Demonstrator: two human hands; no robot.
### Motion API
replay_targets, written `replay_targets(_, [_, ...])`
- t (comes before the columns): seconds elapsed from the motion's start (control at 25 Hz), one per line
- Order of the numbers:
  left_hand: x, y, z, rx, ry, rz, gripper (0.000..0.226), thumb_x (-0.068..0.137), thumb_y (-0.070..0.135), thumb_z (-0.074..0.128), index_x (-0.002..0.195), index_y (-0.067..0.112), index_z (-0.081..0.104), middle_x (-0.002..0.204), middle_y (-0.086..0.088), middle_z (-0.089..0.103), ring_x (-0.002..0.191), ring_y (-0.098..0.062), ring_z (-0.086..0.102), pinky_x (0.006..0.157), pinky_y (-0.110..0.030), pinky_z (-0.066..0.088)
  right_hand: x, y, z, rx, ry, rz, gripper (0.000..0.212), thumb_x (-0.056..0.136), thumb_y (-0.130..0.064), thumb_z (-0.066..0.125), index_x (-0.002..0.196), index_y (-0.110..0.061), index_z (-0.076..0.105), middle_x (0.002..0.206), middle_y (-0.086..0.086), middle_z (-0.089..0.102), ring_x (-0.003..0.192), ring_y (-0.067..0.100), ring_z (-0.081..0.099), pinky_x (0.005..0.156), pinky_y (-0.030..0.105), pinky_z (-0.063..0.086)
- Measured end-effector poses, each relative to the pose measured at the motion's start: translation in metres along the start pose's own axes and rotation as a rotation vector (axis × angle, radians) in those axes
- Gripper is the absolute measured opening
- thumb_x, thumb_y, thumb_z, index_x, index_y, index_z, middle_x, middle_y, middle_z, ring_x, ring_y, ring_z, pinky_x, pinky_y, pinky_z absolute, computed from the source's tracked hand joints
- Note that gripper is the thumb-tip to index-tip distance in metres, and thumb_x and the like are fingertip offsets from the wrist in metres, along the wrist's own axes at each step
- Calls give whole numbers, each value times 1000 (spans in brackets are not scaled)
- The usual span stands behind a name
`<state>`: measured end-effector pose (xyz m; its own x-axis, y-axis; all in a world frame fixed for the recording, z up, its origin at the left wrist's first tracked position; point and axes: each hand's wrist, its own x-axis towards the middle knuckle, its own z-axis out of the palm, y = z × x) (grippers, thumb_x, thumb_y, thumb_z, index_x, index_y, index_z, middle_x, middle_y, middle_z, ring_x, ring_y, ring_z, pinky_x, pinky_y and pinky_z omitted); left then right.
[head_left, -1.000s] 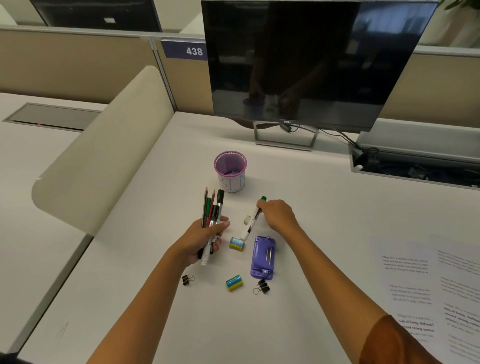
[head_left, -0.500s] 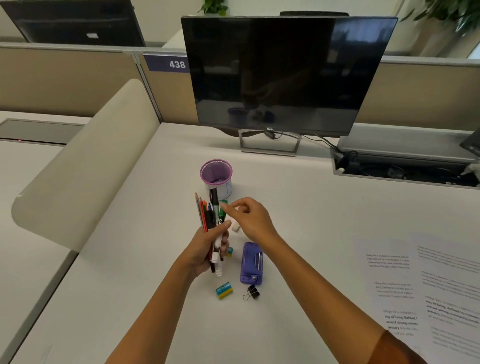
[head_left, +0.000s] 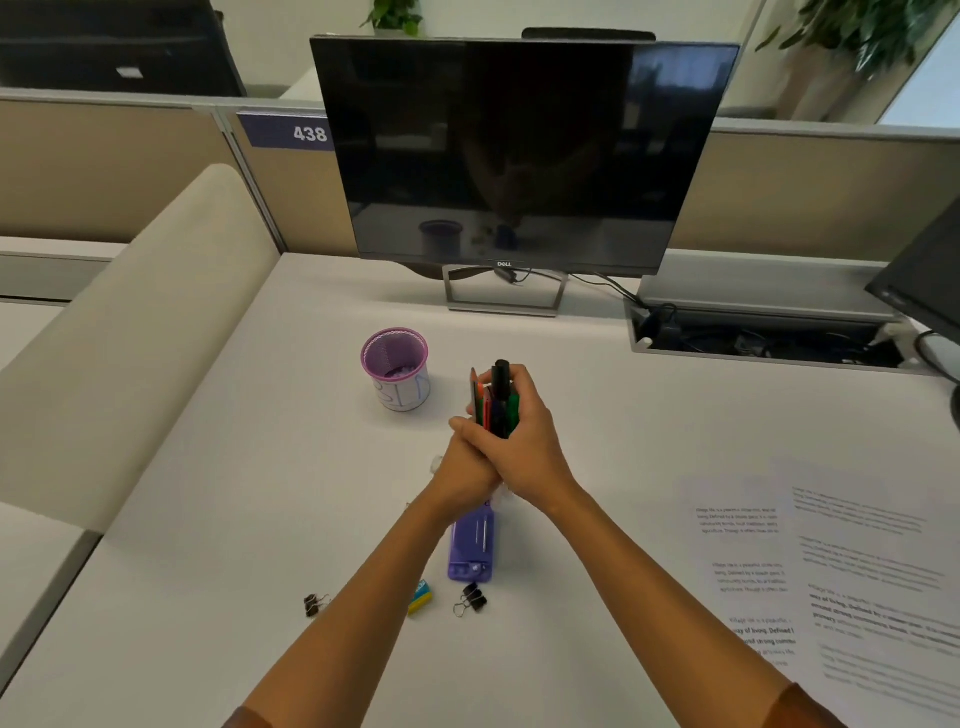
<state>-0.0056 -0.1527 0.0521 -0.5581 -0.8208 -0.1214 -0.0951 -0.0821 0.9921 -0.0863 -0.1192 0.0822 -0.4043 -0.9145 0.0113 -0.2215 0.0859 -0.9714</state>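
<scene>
Left hand (head_left: 465, 470) and right hand (head_left: 527, 452) squeeze the pens (head_left: 500, 400) together, likely to tidy them. Purple cup (head_left: 404, 396) stands open nearby for them.

- White counter (head_left: 260, 467): the monitor stand (head_left: 503, 299) sits near its far edge.
- A purple mesh cup (head_left: 395, 370) stands upright around the middle.
- Toward the near edge lie a purple case (head_left: 471, 545), a yellow-blue eraser (head_left: 420, 597), a binder clip (head_left: 471, 598) and a second binder clip (head_left: 314, 605).
- Printed sheets (head_left: 841, 571) lie along the right edge.
</scene>
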Motion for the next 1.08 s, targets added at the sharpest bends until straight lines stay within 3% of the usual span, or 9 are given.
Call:
replay_targets(0.12, [25, -9, 19, 138, 8, -11, 21, 102, 3, 46, 116, 14, 57, 115, -8, 63, 111, -21, 62, 80, -12, 50, 8, 13, -15, -30, 46, -23, 40, 88, -29, 75, 111, -43, 46, 98, -33, 60, 97, -15, 61, 82, 3, 48])
replay_targets(0.2, [39, -15, 25, 249, -17, -33, 24, 99, 0, 52, 121, 7, 57, 119, -15, 64, 115, -30, 61, 86, -21, 50, 15, 23, -23, -9, 65, -45, 36, 90, -23, 72, 105, -43, 47, 94, -34, 61, 98, -13, 61, 82, 3, 49])
replay_targets(0.24, [43, -17, 27, 234, -23, 0, 19, 99, 2, 53, 112, 13, 60, 109, -11, 67, 107, -25, 65, 85, -24, 54, 18, 29, -26, 4, 72, -57, 34, 90, -20, 72, 103, -41, 48, 95, -32, 62, 99, -9, 63, 84, 7, 51])
replay_targets(0.32, [48, -20, 32, 182, -12, 55, 26, 100, 1, 50, 97, 25, 60, 89, 5, 67, 87, -4, 68, 72, -15, 54, 21, 37, -30, 18, 86, -84, 34, 89, -17, 72, 100, -41, 51, 96, -27, 64, 100, -1, 65, 86, 12, 53])
replay_targets(0.4, [54, -24, 34, 172, -5, 58, 30, 100, -1, 50, 96, 28, 58, 86, 9, 64, 82, 4, 67, 68, -9, 51, 24, 42, -31, 50, 103, -106, 32, 86, -19, 75, 100, -40, 54, 97, -22, 66, 101, 4, 67, 86, 13, 53])
replay_targets(0.52, [59, -33, 30, 161, -19, 40, 27, 97, 0, 55, 96, 26, 58, 90, 4, 63, 85, -1, 66, 71, -12, 52, 29, 51, -31, 93, 120, -158, 37, 77, -24, 79, 107, -33, 58, 102, -18, 67, 104, 7, 67, 88, 13, 53])
replay_targets(0.72, [62, -36, 27, 245, -49, 81, 35, 96, -1, 54, 94, 33, 60, 90, 12, 64, 86, 14, 64, 71, -6, 50, 33, 64, -26, 73, 156, -135, 35, 77, -6, 77, 98, -30, 62, 96, -16, 67, 99, 9, 67, 85, 14, 52])
replay_targets(0.92, [66, -41, 26, 227, -53, 71, 25, 93, 11, 52, 83, 31, 62, 79, 12, 65, 76, 8, 65, 66, -13, 52, 36, 67, -25, 32, 161, -147, 33, 79, -5, 74, 93, -31, 60, 91, -17, 66, 94, 8, 67, 81, 11, 51])
replay_targets(1.08, [67, -45, 27, 254, -131, 44, 16, 94, 22, 53, 92, 33, 64, 89, 10, 67, 86, 2, 67, 73, -13, 53, 32, 73, -23, 96, 193, -62, 25, 81, -7, 76, 94, -23, 61, 86, -13, 66, 89, 10, 67, 81, 21, 57])
